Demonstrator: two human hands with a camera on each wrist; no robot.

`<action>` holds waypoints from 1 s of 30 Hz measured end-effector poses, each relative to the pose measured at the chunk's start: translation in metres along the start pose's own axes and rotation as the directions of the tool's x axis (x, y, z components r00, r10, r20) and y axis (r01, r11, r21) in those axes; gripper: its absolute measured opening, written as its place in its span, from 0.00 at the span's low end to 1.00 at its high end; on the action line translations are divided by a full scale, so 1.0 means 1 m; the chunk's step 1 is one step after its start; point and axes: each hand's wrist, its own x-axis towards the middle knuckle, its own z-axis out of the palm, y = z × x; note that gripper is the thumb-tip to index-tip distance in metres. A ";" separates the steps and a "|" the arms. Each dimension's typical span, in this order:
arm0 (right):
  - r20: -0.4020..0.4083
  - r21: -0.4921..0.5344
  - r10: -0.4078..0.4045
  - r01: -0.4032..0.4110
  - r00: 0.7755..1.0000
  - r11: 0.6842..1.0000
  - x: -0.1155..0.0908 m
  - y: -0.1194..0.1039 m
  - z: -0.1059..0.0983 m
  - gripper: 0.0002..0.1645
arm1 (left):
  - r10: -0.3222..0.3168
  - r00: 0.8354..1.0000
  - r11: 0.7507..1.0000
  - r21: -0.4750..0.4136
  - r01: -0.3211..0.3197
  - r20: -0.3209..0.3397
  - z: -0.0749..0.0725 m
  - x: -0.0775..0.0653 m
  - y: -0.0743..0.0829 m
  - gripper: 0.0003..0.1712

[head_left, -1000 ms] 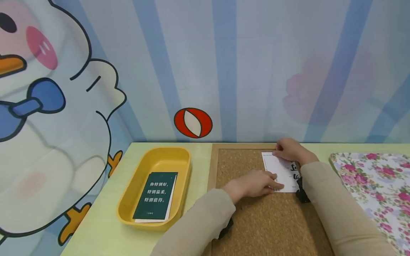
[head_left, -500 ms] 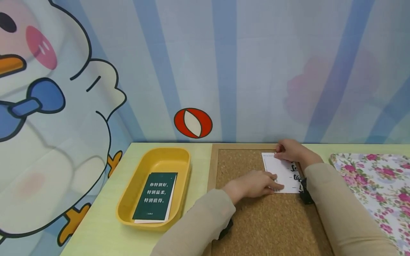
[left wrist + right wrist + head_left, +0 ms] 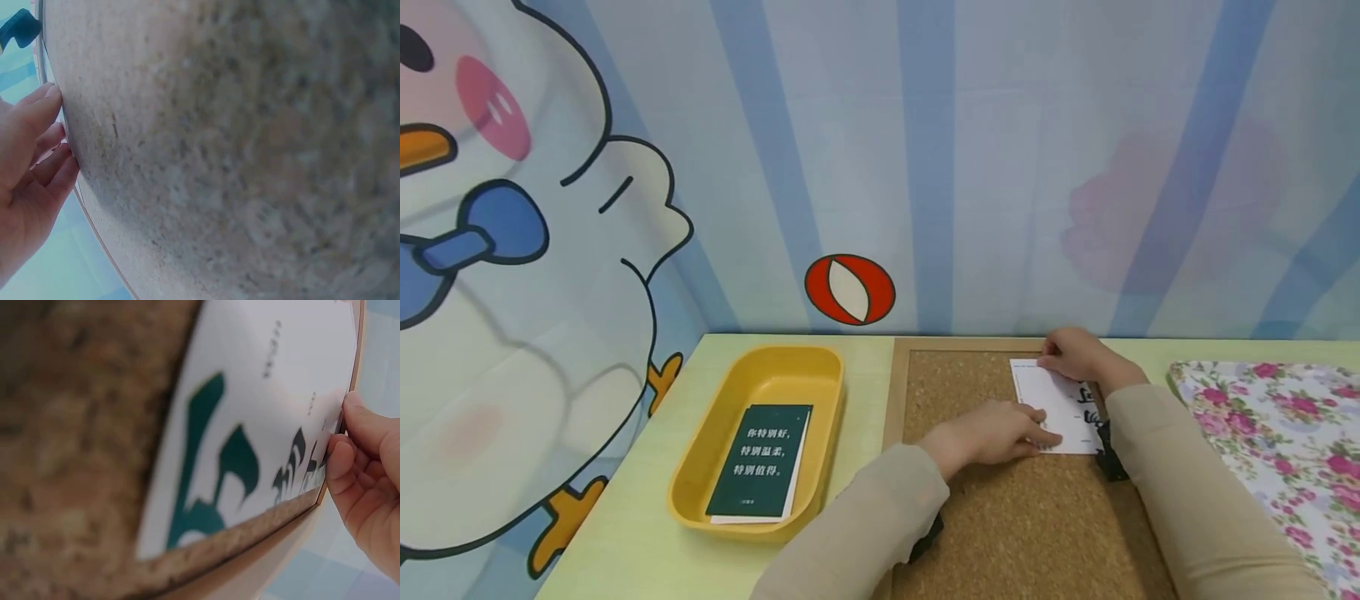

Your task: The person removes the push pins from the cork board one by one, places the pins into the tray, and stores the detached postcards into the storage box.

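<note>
A white card (image 3: 1060, 408) with large dark characters lies on the framed cork board (image 3: 1022, 525), near its upper right corner. My left hand (image 3: 988, 432) rests with extended fingers on the card's lower left part. At the card's top edge, my right hand (image 3: 1078, 354) has curled fingers, thumb and fingertips close together in a pinch. The right wrist view shows this right hand (image 3: 369, 469) at the far edge of the card (image 3: 250, 425); what the fingertips pinch is hidden. From the left wrist, my left hand (image 3: 37, 150) appears at the side of the cork (image 3: 219, 156).
Left of the board stands a yellow tray (image 3: 681, 492) holding a dark green card (image 3: 760, 461) over a white one. A flowered mat (image 3: 1277, 433) lies to the right. Behind the pale table (image 3: 617, 533) rises a striped backdrop (image 3: 985, 167) with a cartoon bird.
My right hand and wrist shift slightly right, then back left, while staying at the card's top edge. The left hand and the card keep their places on the board.
</note>
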 end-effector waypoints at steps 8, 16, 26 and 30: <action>-0.003 -0.012 -0.043 0.043 0.999 0.999 0.001 0.002 0.002 0.08 | 0.014 1.000 1.000 -0.004 -0.014 -0.008 0.000 -0.002 0.001 0.22; -0.008 0.029 -0.019 0.019 1.000 0.999 0.003 0.003 0.002 0.03 | 0.015 1.000 1.000 -0.010 -0.015 -0.016 -0.002 -0.003 0.000 0.22; -0.010 0.069 0.107 -0.106 0.994 0.992 0.002 -0.001 0.000 0.24 | 0.015 1.000 1.000 -0.014 -0.015 -0.014 0.000 -0.003 -0.002 0.22; -0.011 0.046 0.068 -0.067 0.998 0.997 0.002 -0.002 0.000 0.23 | 0.008 1.000 1.000 -0.018 -0.008 -0.011 0.000 -0.003 -0.002 0.22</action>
